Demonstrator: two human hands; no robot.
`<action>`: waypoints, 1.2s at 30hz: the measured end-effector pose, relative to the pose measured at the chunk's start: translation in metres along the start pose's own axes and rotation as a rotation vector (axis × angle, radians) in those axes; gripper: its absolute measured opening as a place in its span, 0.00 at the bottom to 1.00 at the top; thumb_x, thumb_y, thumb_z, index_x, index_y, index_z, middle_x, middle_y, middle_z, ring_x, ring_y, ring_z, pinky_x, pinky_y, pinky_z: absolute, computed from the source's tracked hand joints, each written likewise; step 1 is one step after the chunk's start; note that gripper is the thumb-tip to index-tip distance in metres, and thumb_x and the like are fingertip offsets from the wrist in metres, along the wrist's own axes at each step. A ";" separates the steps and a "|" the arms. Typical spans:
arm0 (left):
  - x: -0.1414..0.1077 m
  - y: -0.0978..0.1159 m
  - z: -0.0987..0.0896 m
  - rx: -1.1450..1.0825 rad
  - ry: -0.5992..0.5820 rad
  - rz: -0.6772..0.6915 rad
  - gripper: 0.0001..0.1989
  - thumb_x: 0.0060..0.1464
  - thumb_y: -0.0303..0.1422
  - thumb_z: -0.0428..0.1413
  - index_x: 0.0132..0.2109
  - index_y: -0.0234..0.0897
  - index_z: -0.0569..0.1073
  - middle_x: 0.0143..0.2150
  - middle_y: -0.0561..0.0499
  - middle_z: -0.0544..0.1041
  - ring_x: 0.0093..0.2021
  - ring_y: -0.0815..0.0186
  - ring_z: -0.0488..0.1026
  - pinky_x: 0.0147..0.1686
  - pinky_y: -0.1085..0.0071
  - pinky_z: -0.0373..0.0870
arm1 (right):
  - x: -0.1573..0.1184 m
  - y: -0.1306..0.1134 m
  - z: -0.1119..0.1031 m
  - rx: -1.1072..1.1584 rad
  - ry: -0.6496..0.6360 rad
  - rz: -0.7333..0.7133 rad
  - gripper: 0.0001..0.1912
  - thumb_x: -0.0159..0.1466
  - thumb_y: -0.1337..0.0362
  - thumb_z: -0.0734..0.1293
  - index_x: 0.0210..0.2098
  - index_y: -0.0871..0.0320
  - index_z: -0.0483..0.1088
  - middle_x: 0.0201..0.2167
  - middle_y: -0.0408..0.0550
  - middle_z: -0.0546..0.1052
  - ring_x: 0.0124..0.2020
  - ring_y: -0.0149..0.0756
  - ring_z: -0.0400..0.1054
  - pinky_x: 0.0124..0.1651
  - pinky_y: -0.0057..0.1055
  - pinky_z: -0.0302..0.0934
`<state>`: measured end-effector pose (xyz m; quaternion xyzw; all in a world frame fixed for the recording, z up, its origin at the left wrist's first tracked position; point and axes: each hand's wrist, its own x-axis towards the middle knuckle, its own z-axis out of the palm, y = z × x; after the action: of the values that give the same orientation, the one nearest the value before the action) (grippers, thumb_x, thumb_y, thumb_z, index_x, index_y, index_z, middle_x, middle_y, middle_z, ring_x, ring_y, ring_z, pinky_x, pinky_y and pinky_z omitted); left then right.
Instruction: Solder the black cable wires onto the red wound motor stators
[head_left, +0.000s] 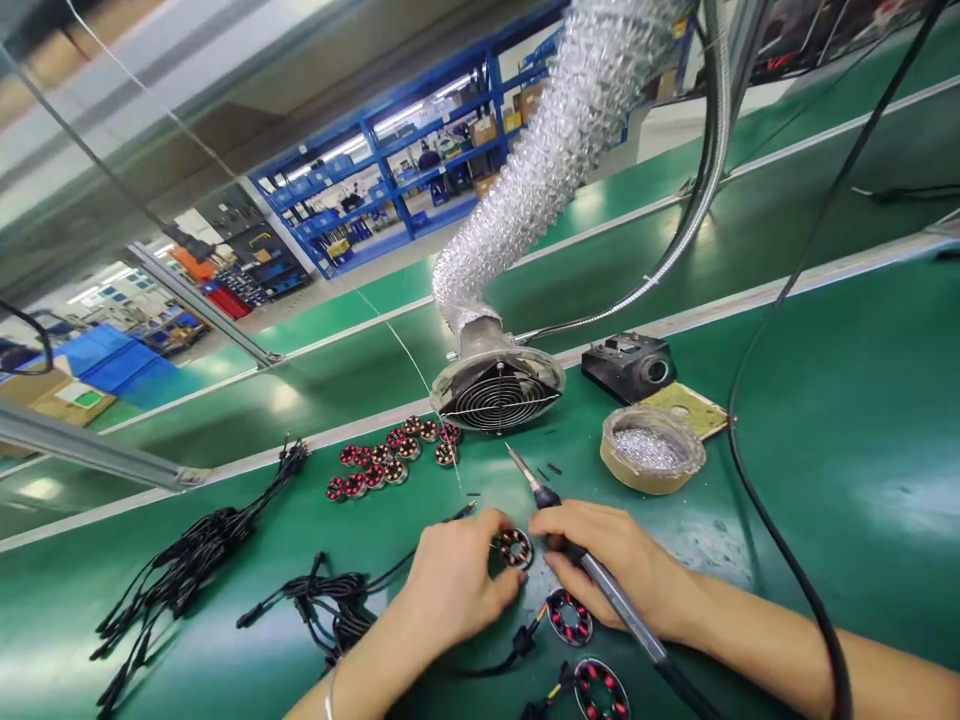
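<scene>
My left hand (461, 575) is closed at the lower middle, thumb and fingers round the left edge of a small round coil part (515, 549) with reddish windings. My right hand (619, 565) is closed round a soldering iron (547, 497), whose bare tip points up and left, above the coil part. Two more ring coils with red windings, one by my right hand (570, 616) and one at the bottom edge (601, 690), have cables attached. A black cable end (465, 510) lies just behind my left hand.
A fume duct with a round fan grille (499, 398) hangs over the bench. Several coils (381, 454) stand behind left, cable bundles (202, 550) at left. A tub of metal shavings (651, 450), a yellow sponge (694, 408) and a black device (628, 365) sit at right.
</scene>
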<state>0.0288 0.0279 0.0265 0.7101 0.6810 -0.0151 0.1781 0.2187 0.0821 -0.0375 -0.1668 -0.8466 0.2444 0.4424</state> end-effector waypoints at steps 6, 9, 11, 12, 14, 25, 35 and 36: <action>-0.004 -0.006 0.001 -0.252 -0.089 0.063 0.22 0.49 0.25 0.53 0.53 0.39 0.71 0.20 0.61 0.61 0.23 0.65 0.62 0.26 0.72 0.54 | -0.009 0.003 -0.002 0.055 -0.182 0.137 0.21 0.57 0.71 0.71 0.48 0.56 0.63 0.37 0.47 0.75 0.35 0.35 0.71 0.38 0.29 0.66; -0.001 -0.012 -0.002 -0.339 -0.041 0.035 0.11 0.55 0.28 0.49 0.42 0.38 0.74 0.19 0.61 0.56 0.21 0.67 0.58 0.25 0.72 0.50 | -0.009 0.002 0.004 0.026 -0.208 0.156 0.27 0.52 0.67 0.77 0.46 0.56 0.64 0.36 0.45 0.75 0.34 0.36 0.70 0.37 0.30 0.64; 0.001 -0.009 0.002 -0.351 -0.015 0.000 0.07 0.57 0.33 0.50 0.35 0.39 0.73 0.18 0.61 0.55 0.21 0.68 0.56 0.25 0.72 0.49 | -0.008 0.000 0.010 -0.003 -0.198 0.158 0.25 0.52 0.67 0.77 0.45 0.56 0.64 0.34 0.44 0.75 0.32 0.36 0.68 0.35 0.30 0.62; 0.002 -0.005 0.006 -0.340 0.000 -0.018 0.07 0.56 0.36 0.53 0.33 0.39 0.71 0.17 0.61 0.55 0.21 0.68 0.56 0.25 0.72 0.49 | -0.007 -0.001 0.013 -0.013 -0.188 0.157 0.22 0.53 0.70 0.74 0.44 0.56 0.64 0.33 0.43 0.75 0.30 0.35 0.67 0.35 0.30 0.61; 0.002 0.002 0.014 -0.295 0.048 -0.046 0.08 0.52 0.38 0.57 0.31 0.40 0.69 0.18 0.61 0.55 0.21 0.68 0.56 0.26 0.72 0.48 | -0.005 -0.003 0.018 -0.023 -0.165 0.153 0.19 0.53 0.75 0.69 0.43 0.56 0.64 0.31 0.42 0.74 0.29 0.34 0.65 0.34 0.30 0.60; 0.000 -0.020 0.015 -0.757 -0.097 -0.196 0.17 0.51 0.45 0.51 0.23 0.41 0.58 0.16 0.62 0.51 0.19 0.72 0.47 0.21 0.74 0.43 | -0.005 -0.003 0.015 -0.014 -0.194 0.200 0.19 0.52 0.72 0.71 0.41 0.55 0.62 0.30 0.42 0.72 0.31 0.36 0.64 0.36 0.31 0.61; 0.007 0.008 0.017 -0.376 0.048 -0.122 0.10 0.49 0.37 0.57 0.25 0.39 0.67 0.15 0.63 0.51 0.18 0.72 0.49 0.22 0.73 0.42 | -0.004 -0.006 0.015 -0.008 -0.177 0.182 0.19 0.54 0.75 0.68 0.43 0.56 0.63 0.34 0.44 0.74 0.31 0.35 0.64 0.36 0.30 0.60; 0.007 0.005 0.019 -0.420 0.022 -0.136 0.10 0.50 0.38 0.55 0.26 0.39 0.68 0.16 0.63 0.51 0.18 0.72 0.48 0.21 0.73 0.42 | -0.004 -0.006 0.015 -0.010 -0.186 0.179 0.19 0.53 0.74 0.69 0.43 0.57 0.63 0.34 0.44 0.74 0.32 0.35 0.64 0.36 0.30 0.60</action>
<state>0.0380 0.0296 0.0083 0.6101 0.7174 0.1226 0.3133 0.2084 0.0716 -0.0443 -0.2207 -0.8668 0.2930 0.3377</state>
